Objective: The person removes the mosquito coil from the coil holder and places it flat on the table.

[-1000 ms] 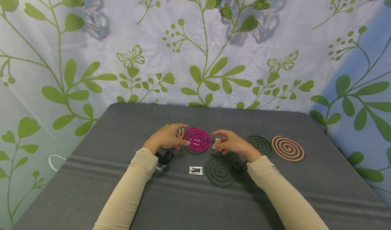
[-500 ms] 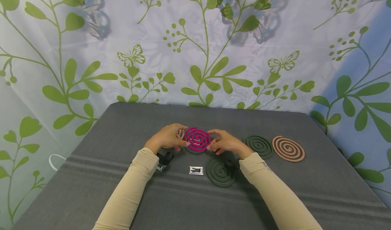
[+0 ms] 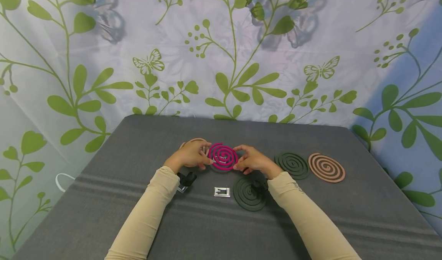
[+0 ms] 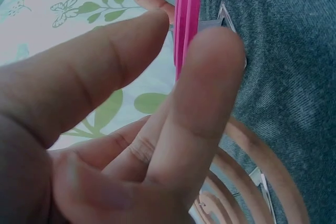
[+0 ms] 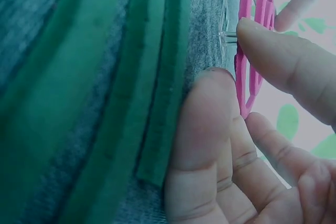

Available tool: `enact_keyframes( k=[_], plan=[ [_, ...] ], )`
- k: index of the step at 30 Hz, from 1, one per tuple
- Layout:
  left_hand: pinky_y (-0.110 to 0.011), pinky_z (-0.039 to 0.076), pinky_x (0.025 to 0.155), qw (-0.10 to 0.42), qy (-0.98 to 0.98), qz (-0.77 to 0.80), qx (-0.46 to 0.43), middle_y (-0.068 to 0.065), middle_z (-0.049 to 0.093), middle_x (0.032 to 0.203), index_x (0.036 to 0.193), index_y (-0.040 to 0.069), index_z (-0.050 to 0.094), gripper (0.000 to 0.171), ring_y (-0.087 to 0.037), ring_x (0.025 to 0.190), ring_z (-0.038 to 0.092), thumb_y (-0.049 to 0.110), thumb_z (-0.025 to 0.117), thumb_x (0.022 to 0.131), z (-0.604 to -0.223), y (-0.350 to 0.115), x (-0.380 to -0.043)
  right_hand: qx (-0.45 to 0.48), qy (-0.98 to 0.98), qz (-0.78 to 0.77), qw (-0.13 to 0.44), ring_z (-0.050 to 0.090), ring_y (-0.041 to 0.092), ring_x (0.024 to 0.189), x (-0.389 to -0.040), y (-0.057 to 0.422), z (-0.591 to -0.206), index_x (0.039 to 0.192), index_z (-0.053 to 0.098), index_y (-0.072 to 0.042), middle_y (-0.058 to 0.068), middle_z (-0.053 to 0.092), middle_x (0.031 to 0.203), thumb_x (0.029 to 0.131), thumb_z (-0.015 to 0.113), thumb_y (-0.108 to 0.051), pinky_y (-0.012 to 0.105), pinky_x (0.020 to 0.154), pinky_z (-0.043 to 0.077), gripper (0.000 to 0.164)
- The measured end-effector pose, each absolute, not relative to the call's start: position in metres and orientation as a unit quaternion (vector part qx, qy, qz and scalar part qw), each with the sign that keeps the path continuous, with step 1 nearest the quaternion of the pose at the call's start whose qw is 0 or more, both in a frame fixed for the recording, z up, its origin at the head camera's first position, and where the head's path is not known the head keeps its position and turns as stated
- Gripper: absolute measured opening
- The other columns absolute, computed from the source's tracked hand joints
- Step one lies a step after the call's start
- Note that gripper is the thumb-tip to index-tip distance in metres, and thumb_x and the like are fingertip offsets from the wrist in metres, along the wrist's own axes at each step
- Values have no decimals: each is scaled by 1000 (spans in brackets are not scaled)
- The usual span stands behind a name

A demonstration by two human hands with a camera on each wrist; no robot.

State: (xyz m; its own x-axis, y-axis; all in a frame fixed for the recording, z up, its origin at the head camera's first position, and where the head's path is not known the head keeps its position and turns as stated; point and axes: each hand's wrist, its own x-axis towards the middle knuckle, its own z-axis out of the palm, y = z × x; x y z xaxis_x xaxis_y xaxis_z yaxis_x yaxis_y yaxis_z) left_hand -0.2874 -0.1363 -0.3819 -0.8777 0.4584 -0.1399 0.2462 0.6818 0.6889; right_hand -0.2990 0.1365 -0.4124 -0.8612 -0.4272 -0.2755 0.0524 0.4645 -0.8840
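A pink mosquito coil sits level over a metal coil stand near the middle of the table, with both hands at its sides. My left hand pinches its left edge between thumb and finger. At the opposite edge, my right hand has its thumb and fingers round the rim. In the right wrist view, metal prongs rise towards the pink coil. A tan coil lies below the left hand, mostly hidden by it in the head view.
Near the right wrist lies a dark green coil. Another green coil and a tan coil lie farther right. A flat metal stand is in front of the hands. A patterned curtain hangs behind the grey table.
My right hand has moved left and reached the pink coil's right edge. The left hand has stayed at its place. More of the tan coil's rim now shows behind it.
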Motion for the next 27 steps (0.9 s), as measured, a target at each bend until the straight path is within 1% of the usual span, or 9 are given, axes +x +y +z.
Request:
enact_keyframes(
  k=[2, 4, 6, 9, 11, 17, 20, 23, 27],
  plan=[
    [-50, 32, 122, 161, 895, 366, 195, -7, 80, 82, 158, -7, 48, 70, -20, 73, 79, 11, 79, 98, -383, -136, -288, -112, 823, -504, 238, 63, 15, 71, -299, 136, -412, 160, 42, 3, 7, 68, 89, 94, 79, 4, 33, 66, 59, 76],
    [-42, 48, 106, 164, 892, 374, 195, -9, 80, 84, 158, -8, 48, 69, -19, 73, 79, 10, 79, 99, -383, -136, -288, -111, 823, -504, 239, 63, 15, 71, -300, 136, -412, 160, 42, 2, 7, 69, 89, 94, 78, 3, 32, 65, 59, 75],
    [-36, 52, 94, 162, 891, 377, 195, -10, 80, 85, 157, -8, 49, 69, -16, 72, 78, 10, 79, 98, -383, -136, -288, -109, 823, -504, 239, 63, 15, 71, -300, 137, -412, 160, 42, 2, 7, 69, 89, 95, 78, 3, 32, 65, 59, 75],
    [-31, 50, 91, 156, 891, 380, 195, -10, 80, 85, 157, -8, 50, 68, -14, 71, 77, 10, 81, 98, -382, -137, -287, -109, 823, -504, 239, 63, 15, 71, -299, 137, -412, 160, 42, 2, 6, 69, 89, 95, 78, 3, 31, 65, 58, 74],
    [-30, 48, 94, 154, 890, 382, 196, -10, 81, 87, 157, -7, 51, 68, -13, 70, 76, 10, 81, 98, -382, -137, -287, -109, 822, -506, 237, 63, 15, 72, -299, 138, -412, 160, 42, 2, 6, 69, 88, 95, 77, 4, 31, 66, 58, 74],
    [-24, 52, 72, 155, 879, 411, 188, -5, 80, 88, 157, -7, 50, 70, -11, 67, 74, 5, 81, 95, -380, -136, -286, -117, 820, -512, 227, 63, 14, 74, -298, 140, -409, 160, 41, 3, 6, 71, 87, 95, 75, 5, 31, 67, 58, 73],
    [-21, 48, 60, 160, 869, 431, 181, -5, 79, 89, 158, -6, 48, 71, -15, 67, 74, 3, 80, 96, -379, -136, -286, -125, 819, -515, 219, 63, 14, 73, -297, 140, -407, 160, 41, 4, 4, 71, 86, 95, 76, 4, 30, 67, 58, 73],
    [-21, 43, 53, 168, 861, 449, 174, -11, 78, 91, 161, -4, 45, 73, -16, 63, 70, 3, 79, 97, -379, -138, -287, -126, 817, -522, 210, 63, 14, 72, -297, 140, -406, 160, 42, 3, 4, 70, 86, 95, 78, 3, 29, 65, 57, 74],
    [-23, 40, 51, 169, 858, 452, 173, -18, 78, 93, 164, 1, 43, 74, -18, 61, 65, 6, 78, 98, -378, -139, -287, -131, 813, -530, 200, 63, 14, 70, -296, 141, -403, 159, 44, 4, 3, 69, 85, 95, 79, 2, 28, 64, 56, 73]
  ],
)
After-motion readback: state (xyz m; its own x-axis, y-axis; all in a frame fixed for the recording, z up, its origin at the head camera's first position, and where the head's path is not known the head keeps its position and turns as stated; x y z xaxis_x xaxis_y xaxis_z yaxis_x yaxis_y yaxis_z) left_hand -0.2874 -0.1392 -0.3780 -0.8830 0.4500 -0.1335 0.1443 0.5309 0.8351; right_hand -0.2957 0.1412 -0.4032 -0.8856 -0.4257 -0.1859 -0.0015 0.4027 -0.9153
